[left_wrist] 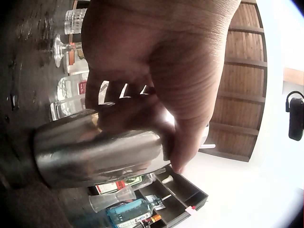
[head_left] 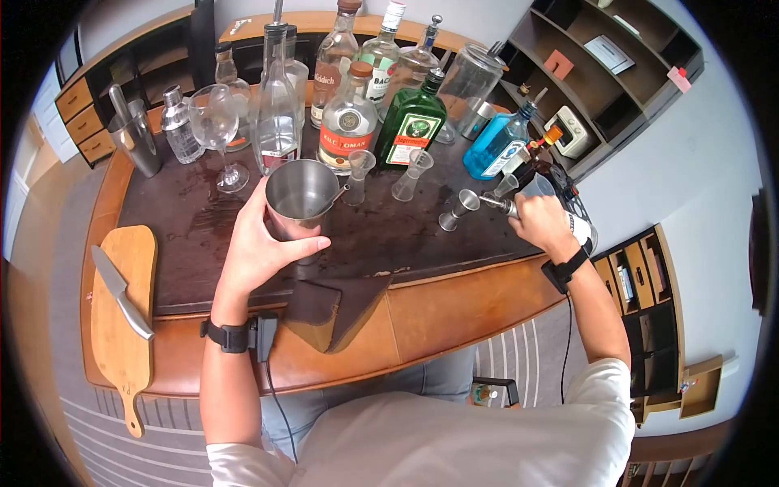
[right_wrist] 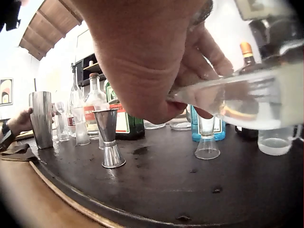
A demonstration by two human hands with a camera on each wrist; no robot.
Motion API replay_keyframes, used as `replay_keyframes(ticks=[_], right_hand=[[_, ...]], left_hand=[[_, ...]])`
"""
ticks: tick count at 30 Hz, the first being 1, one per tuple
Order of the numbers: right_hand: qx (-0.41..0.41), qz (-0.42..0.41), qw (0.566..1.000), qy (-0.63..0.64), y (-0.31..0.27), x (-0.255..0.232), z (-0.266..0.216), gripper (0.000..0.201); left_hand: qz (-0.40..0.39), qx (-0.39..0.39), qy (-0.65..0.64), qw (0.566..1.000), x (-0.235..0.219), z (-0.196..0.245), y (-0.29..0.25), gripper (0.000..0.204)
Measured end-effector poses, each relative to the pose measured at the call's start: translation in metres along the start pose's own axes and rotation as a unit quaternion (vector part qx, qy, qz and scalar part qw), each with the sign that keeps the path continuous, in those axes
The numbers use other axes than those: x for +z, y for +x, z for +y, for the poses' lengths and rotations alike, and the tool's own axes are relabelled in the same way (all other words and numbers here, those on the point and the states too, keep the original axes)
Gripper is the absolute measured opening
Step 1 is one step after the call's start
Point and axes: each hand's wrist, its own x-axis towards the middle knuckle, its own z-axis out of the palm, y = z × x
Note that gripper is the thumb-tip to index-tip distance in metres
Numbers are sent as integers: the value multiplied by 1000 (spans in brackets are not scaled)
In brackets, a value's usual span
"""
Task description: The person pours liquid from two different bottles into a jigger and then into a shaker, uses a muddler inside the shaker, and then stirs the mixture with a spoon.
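Observation:
My left hand (head_left: 272, 235) grips a metal shaker tin (head_left: 302, 195) from its left side, with the thumb across the front. The tin is upright at the table's near edge, and a thin metal rod (head_left: 339, 196) shows at its rim. My right hand (head_left: 540, 221) is curled round a clear glass bottle (right_wrist: 247, 102), tilted almost level, with clear liquid inside. Its metal pour spout (head_left: 493, 201) points left toward the mouth of a steel jigger (head_left: 459, 211). That jigger stands upright on the dark tabletop, and in the right wrist view (right_wrist: 108, 137) my hand covers the bottle's neck.
Behind stand several bottles, among them a green one (head_left: 412, 122) and a blue one (head_left: 499, 142). Clear jiggers (head_left: 412, 174) and a stemmed glass (head_left: 215, 122) stand before them. At left, a knife (head_left: 122, 292) lies on a cutting board (head_left: 130, 349). A dark cloth (head_left: 337, 308) drapes over the front edge.

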Motion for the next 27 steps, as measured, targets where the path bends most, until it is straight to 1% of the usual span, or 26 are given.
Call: replay_keyframes(ticks=[2,8,11,14,20,27], right_hand=[[-6,0,1000,-5,0,0,2,28],[-8,2,1000,-12,1,-6,2,29],[-16,5,1000,-18,2,-4,1,29],[-19,0,1000,-25,2,-4,1,29],[-25,-9,999,-30,5,-11,0,30],[-29,-24,999,-35,8,-14,0,30]], left_hand=[[4,18,13,1000,0,-4,1,86],[4,17,6,1000,0,-4,1,88],[6,39,36,999,-1,-6,2,88],[3,29,25,999,-1,-6,2,89],[4,41,36,999,-1,-6,2,89],[3,35,34,999,-1,-6,2,90]])
